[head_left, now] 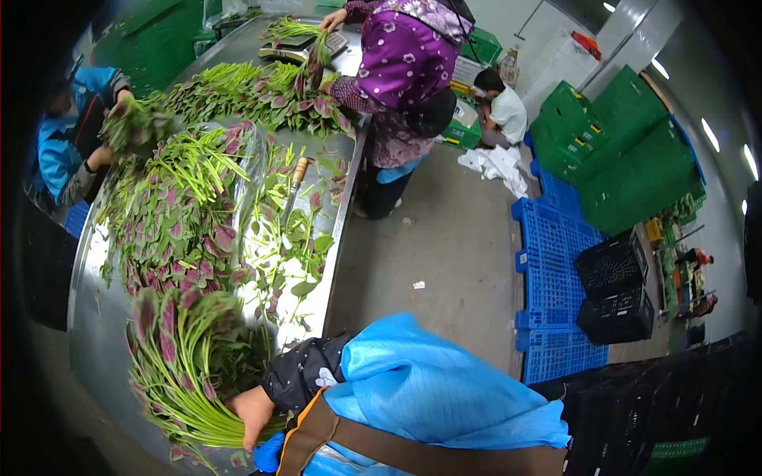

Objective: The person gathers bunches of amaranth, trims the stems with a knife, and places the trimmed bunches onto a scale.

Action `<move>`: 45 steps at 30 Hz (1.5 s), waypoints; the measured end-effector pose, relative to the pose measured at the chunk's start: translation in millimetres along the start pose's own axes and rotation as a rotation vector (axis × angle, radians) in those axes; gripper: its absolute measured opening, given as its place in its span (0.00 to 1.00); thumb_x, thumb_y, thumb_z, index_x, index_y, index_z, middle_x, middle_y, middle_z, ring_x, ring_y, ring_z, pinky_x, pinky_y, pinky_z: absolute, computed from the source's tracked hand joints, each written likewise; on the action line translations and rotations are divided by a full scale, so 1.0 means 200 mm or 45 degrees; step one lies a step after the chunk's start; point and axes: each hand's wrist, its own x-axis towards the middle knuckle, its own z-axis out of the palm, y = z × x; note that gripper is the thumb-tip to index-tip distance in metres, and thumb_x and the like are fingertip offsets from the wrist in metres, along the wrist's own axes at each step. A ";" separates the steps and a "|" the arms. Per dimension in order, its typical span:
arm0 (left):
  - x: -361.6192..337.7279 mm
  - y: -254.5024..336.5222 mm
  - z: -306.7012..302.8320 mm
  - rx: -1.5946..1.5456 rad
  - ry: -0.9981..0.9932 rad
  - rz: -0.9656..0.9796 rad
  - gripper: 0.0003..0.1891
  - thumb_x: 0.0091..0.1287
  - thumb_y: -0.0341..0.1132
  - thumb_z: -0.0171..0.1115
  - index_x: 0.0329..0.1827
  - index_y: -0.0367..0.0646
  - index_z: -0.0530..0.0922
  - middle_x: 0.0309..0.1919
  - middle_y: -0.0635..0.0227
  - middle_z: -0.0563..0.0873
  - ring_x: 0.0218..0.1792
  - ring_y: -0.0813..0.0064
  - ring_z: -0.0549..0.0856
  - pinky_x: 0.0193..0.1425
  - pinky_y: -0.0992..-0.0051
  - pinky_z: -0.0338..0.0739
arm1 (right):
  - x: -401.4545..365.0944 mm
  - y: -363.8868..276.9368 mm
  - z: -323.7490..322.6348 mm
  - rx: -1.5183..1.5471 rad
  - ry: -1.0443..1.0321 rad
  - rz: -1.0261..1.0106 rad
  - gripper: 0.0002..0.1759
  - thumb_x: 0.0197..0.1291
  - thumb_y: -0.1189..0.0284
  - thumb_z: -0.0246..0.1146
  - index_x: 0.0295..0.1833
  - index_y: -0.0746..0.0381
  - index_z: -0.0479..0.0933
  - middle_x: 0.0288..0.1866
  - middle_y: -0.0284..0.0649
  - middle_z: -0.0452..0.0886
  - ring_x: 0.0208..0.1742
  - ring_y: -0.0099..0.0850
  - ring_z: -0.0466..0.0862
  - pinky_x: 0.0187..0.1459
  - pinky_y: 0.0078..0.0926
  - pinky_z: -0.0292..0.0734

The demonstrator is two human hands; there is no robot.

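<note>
- Fisheye corners are black, and the lens bends everything at the rim, so the edges are hard to read.
- Left hand: nowhere I can pick out. There is a blue scrap [268, 456] at 6 o'clock, cut by the frame; glove or cloth, cannot tell.
- The blue sleeve cover [429, 397] fills the 5 o'clock area and hides whatever lies beneath it.
- Right hand [252, 414], bare, at 6 o'clock: fingers are clenched round the green stems of an amaranth bunch [186, 357]. The fingertips are tucked out of sight under the stems.
- That bunch fans out toward 9 o'clock from the hand, its red-green leaves blurred. It lies low over the steel table [91, 317], near its close end.
- Just beyond it, toward 11 o'clock, a loose heap of the same leaves [182, 214] covers the tabletop.
- A knife [295, 184] with a wooden handle lies among scattered leaves beside the heap.
- At 12 o'clock a person in a purple floral top [405, 55] has a hand on greens at the far end, face out of frame.
- At 9 o'clock a person in a blue jacket [63, 143], half cut off, grips another bundle.
</note>
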 end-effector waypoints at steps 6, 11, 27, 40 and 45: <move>0.03 0.00 0.03 -0.028 0.004 -0.014 0.26 0.55 0.31 0.66 0.58 0.36 0.72 0.51 0.61 0.79 0.49 0.68 0.78 0.56 0.69 0.71 | 0.07 0.02 -0.05 0.072 -0.168 0.132 0.32 0.39 0.63 0.80 0.50 0.65 0.77 0.46 0.42 0.83 0.45 0.28 0.79 0.47 0.28 0.74; 0.03 0.00 0.04 -0.048 0.020 -0.009 0.20 0.58 0.27 0.63 0.55 0.36 0.75 0.48 0.61 0.81 0.44 0.70 0.80 0.53 0.70 0.74 | 0.09 0.13 -0.06 0.182 -0.287 0.217 0.29 0.45 0.63 0.77 0.52 0.65 0.77 0.47 0.41 0.83 0.47 0.28 0.78 0.48 0.28 0.74; 0.14 0.35 0.19 0.146 0.592 0.303 0.15 0.60 0.36 0.66 0.47 0.39 0.79 0.40 0.63 0.86 0.42 0.71 0.84 0.44 0.71 0.77 | -0.17 -0.17 -0.42 0.101 -0.228 0.334 0.32 0.55 0.66 0.69 0.63 0.67 0.67 0.57 0.44 0.77 0.59 0.31 0.75 0.59 0.30 0.70; 0.16 0.27 0.20 0.113 0.821 0.462 0.21 0.55 0.33 0.66 0.52 0.38 0.77 0.44 0.56 0.85 0.46 0.63 0.85 0.48 0.68 0.78 | 0.39 -0.70 -0.11 -1.434 0.229 -0.481 0.19 0.43 0.78 0.69 0.45 0.59 0.79 0.32 0.40 0.72 0.29 0.35 0.75 0.30 0.28 0.70; 0.22 0.15 0.18 0.260 0.904 0.643 0.20 0.54 0.34 0.66 0.50 0.38 0.78 0.43 0.56 0.85 0.46 0.62 0.85 0.48 0.67 0.78 | 0.30 -0.70 -0.17 -0.715 -0.404 -0.330 0.05 0.50 0.77 0.66 0.34 0.62 0.78 0.36 0.39 0.77 0.42 0.37 0.78 0.41 0.31 0.73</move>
